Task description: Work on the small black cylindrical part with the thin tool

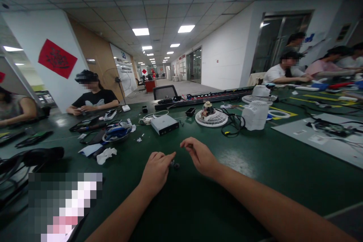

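My left hand (155, 170) rests on the green table (255, 166) with its fingers curled, the fingertips pinching a small dark part (175, 165). My right hand (200, 155) hovers just to the right of it, fingers bent in a loose pinch; I cannot make out anything between them. The two hands are a few centimetres apart. Beyond them lies a grey box-shaped drive (164, 124).
A white fan grille with a motor (211, 116), a white fan housing (255, 115), black cables (232, 124) and a crumpled white cloth (106, 155) lie on the table. Other people sit at the left and far right. A black tool (39, 155) lies near the left edge.
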Demonstrator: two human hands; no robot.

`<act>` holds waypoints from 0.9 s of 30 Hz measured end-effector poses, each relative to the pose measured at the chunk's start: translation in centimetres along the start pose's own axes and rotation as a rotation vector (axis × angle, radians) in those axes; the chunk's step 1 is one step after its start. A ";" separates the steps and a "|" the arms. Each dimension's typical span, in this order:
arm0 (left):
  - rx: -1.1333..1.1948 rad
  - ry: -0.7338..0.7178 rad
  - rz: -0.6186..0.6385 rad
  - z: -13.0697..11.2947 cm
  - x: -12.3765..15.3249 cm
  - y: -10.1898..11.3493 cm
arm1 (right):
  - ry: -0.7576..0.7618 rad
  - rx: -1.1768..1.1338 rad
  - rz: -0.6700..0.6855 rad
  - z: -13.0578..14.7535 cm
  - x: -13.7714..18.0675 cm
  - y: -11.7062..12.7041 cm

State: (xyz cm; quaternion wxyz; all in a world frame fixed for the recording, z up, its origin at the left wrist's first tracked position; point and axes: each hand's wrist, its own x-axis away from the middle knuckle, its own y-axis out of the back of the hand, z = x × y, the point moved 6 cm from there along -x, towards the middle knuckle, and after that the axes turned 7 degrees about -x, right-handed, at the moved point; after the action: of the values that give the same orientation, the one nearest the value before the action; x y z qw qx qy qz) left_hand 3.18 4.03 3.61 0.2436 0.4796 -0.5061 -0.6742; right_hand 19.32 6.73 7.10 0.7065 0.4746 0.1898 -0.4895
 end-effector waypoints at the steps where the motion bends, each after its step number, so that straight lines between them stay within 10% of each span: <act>1: -0.022 -0.007 0.018 -0.1 0.0 -0.1 | -0.017 0.067 0.077 -0.1 0.0 -0.6; 9: -0.010 0.116 0.079 0.7 0.1 -0.4 | -0.325 0.394 0.498 -3.0 0.9 -4.1; 27: 0.078 0.163 0.028 1.3 0.1 -0.4 | -0.198 0.188 0.412 -2.2 0.8 -3.5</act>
State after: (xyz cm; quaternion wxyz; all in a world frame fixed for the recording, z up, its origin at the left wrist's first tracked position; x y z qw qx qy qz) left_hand 2.00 4.69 3.23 0.2744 0.5350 -0.5171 -0.6091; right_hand 17.09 7.97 3.73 0.7592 0.5166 -0.0276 -0.3948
